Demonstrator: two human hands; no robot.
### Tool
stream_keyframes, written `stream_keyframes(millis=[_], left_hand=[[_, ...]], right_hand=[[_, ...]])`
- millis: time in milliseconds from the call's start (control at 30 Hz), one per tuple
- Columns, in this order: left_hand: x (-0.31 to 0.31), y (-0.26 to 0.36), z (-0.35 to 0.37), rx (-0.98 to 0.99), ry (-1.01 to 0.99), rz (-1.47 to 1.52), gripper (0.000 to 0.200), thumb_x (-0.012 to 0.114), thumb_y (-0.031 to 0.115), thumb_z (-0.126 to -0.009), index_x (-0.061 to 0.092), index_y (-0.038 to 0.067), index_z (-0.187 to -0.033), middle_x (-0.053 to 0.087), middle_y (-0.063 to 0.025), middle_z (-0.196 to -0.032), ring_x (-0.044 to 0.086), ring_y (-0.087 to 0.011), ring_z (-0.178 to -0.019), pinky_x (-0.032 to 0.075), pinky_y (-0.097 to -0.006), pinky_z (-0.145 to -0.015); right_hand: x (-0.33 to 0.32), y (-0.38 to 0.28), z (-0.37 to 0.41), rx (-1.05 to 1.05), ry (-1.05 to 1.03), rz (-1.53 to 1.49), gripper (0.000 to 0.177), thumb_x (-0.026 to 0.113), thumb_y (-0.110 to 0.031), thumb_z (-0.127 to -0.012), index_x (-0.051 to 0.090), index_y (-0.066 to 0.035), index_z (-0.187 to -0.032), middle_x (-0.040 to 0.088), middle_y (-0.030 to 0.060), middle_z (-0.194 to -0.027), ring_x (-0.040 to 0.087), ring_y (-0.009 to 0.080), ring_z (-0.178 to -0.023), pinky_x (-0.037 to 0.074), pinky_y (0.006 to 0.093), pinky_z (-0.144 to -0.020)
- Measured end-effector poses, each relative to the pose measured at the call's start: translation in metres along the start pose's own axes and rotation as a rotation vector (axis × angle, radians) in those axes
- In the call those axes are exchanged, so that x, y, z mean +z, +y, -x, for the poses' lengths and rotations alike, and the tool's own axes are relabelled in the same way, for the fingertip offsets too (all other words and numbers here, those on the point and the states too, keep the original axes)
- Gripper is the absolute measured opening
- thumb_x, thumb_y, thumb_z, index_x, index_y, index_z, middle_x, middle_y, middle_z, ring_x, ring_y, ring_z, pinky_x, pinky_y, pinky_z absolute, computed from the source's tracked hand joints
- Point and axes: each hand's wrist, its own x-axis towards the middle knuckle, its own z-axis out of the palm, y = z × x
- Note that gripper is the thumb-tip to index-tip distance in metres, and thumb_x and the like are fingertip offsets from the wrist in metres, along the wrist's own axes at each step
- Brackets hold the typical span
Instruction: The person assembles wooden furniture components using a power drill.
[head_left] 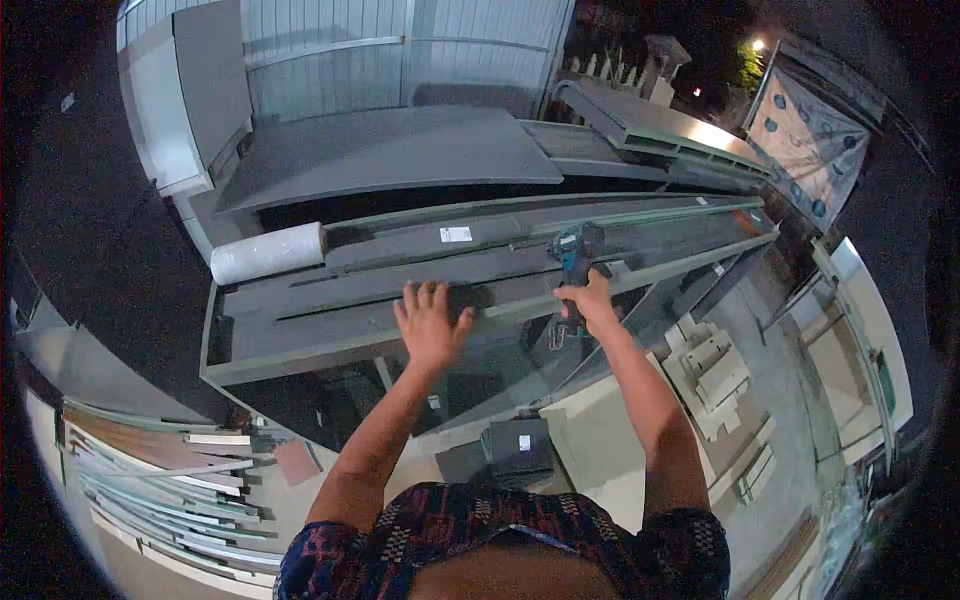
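My right hand point(592, 300) is wrapped round the handle of a teal and black cordless drill point(572, 255), held upright over the near edge of a long dark cabinet frame point(290, 362). My left hand point(430, 325) lies with spread fingers over the same near edge, left of the drill. Between and beyond the hands, dark grey panels point(400, 275) lie lengthwise inside the frame. A white label point(456, 234) sits on one panel. On the frame's left end rests a roll of clear plastic wrap point(268, 254).
A large grey board point(390, 150) lies behind the frame, before a corrugated metal wall point(330, 60). Many strips point(170, 490) are stacked on the floor at lower left. Dark panels point(520, 450) lie below the frame, and cardboard pieces point(710, 370) at right.
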Motion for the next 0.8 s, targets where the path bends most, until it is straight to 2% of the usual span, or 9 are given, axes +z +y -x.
stream_keyframes(millis=[100, 200, 300, 333, 433, 467, 567, 667, 800], left_hand=[[-0.006, -0.012, -0.001, 0.253, 0.113, 0.275, 0.058, 0.063, 0.037, -0.075, 0.046, 0.004, -0.12, 0.047, -0.0177, -0.12, 0.039, -0.0377, -0.117, 0.031, -0.047, -0.096], [-0.008, 0.011, 0.004, 0.209, -0.139, 0.828, 0.061, 0.064, 0.031, -0.077, 0.04, 0.002, -0.125, 0.051, -0.0149, -0.115, 0.049, -0.0343, -0.106, 0.038, -0.0394, -0.09], [0.024, 0.026, 0.006, -0.118, -0.363, 1.284, 0.068, 0.062, 0.033, -0.08, 0.031, 0.0, -0.131, 0.053, -0.0097, -0.111, 0.053, -0.0283, -0.099, 0.042, -0.0345, -0.085], [0.0, 0.032, -0.001, -0.305, -0.554, 1.434, 0.065, 0.06, 0.038, -0.081, 0.032, 0.004, -0.129, 0.052, -0.0056, -0.107, 0.053, -0.0215, -0.096, 0.044, -0.0332, -0.08], [0.018, 0.019, -0.02, -0.391, -0.669, 1.627, 0.056, 0.057, 0.047, -0.081, 0.041, 0.01, -0.12, 0.054, -0.0046, -0.103, 0.053, -0.0192, -0.091, 0.046, -0.0325, -0.073], [0.005, 0.021, -0.024, -0.379, -0.821, 1.72, 0.05, 0.052, 0.055, -0.08, 0.045, 0.015, -0.111, 0.054, -0.003, -0.099, 0.055, -0.0166, -0.084, 0.048, -0.0333, -0.066], [0.017, 0.033, -0.026, -0.483, -0.808, 1.791, 0.059, 0.064, 0.047, -0.077, 0.044, 0.003, -0.112, 0.055, -0.0044, -0.095, 0.054, -0.0144, -0.087, 0.046, -0.0295, -0.073], [0.015, 0.041, -0.025, -0.575, -0.86, 1.817, 0.059, 0.065, 0.046, -0.076, 0.045, 0.003, -0.112, 0.056, -0.0055, -0.098, 0.055, -0.0153, -0.089, 0.047, -0.0302, -0.074], [0.033, 0.041, -0.031, -0.517, -0.869, 1.875, 0.061, 0.063, 0.05, -0.075, 0.046, 0.006, -0.114, 0.054, -0.0073, -0.105, 0.054, -0.0186, -0.094, 0.047, -0.0337, -0.077]], right_hand=[[0.043, -0.017, 0.019, 0.02, 0.0, -0.033, 0.034, 0.068, 0.003, -0.065, 0.046, 0.0, -0.09, 0.058, 0.0103, -0.072, 0.055, 0.0185, -0.049, 0.043, 0.0315, -0.04], [0.074, -0.027, 0.032, 0.009, -0.016, -0.048, 0.034, 0.068, 0.003, -0.063, 0.047, 0.0, -0.089, 0.058, 0.0094, -0.073, 0.056, 0.0184, -0.053, 0.043, 0.0305, -0.04], [0.094, -0.028, 0.038, -0.07, 0.018, 0.012, 0.033, 0.069, 0.001, -0.062, 0.05, -0.001, -0.089, 0.058, 0.0084, -0.074, 0.056, 0.0166, -0.059, 0.045, 0.0303, -0.048], [0.098, -0.022, 0.035, -0.078, 0.005, 0.004, 0.032, 0.07, 0.0, -0.062, 0.051, -0.001, -0.088, 0.058, 0.0082, -0.074, 0.056, 0.0159, -0.061, 0.045, 0.0304, -0.051], [0.113, 0.002, 0.015, -0.095, 0.056, 0.104, 0.025, 0.067, -0.005, -0.067, 0.053, -0.001, -0.086, 0.058, 0.0069, -0.075, 0.055, 0.0143, -0.069, 0.045, 0.0319, -0.059], [0.12, -0.004, 0.019, -0.1, 0.045, 0.082, 0.023, 0.067, -0.006, -0.068, 0.053, -0.001, -0.086, 0.058, 0.0069, -0.076, 0.055, 0.0145, -0.069, 0.045, 0.0323, -0.06], [0.109, 0.012, 0.011, -0.146, 0.041, 0.141, 0.021, 0.064, -0.01, -0.073, 0.053, -0.001, -0.088, 0.058, 0.0076, -0.078, 0.055, 0.0159, -0.07, 0.045, 0.0322, -0.061], [0.103, 0.007, 0.017, -0.068, 0.031, 0.174, 0.025, 0.066, -0.014, -0.073, 0.053, 0.0, -0.09, 0.059, 0.0094, -0.08, 0.056, 0.0176, -0.073, 0.045, 0.0332, -0.063], [0.105, 0.008, 0.007, -0.053, 0.025, 0.273, 0.04, 0.073, -0.015, -0.068, 0.05, 0.001, -0.098, 0.06, 0.0102, -0.085, 0.057, 0.0187, -0.077, 0.047, 0.0325, -0.067]])
